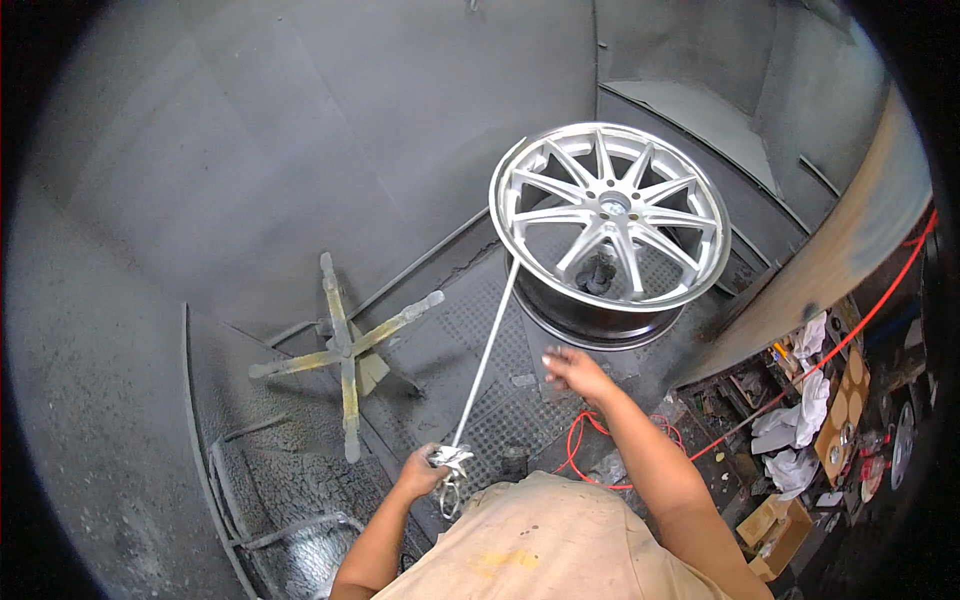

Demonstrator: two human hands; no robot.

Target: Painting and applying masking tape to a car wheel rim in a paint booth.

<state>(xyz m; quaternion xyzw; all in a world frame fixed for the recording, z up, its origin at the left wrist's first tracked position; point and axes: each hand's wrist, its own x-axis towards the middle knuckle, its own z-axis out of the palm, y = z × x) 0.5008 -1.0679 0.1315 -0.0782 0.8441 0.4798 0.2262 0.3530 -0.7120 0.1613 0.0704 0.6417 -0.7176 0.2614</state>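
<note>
A silver multi-spoke wheel (628, 258) stands face up and tilted in front of me, its polished outer lip ringing the spokes. From the lip's near left side, a long whitish strip of tape (487, 355) runs taut to my left hand (422, 474). That hand is closed on the tape, with a crumpled silver-white wad (452, 462) and a loose loop hanging beside the fingers. My right hand (578, 374) hovers below the near edge of the wheel, apart from it. Its fingers are loosely bent and spread, with nothing visible in them.
A cross-shaped metal stand (345, 348) is at the left, by grey booth walls (300, 130). Textured matting (525, 400) covers the floor. A red hose (745, 420) coils near my right arm. A curved panel (800, 270), cardboard box (785, 540) and cluttered supplies are at the right.
</note>
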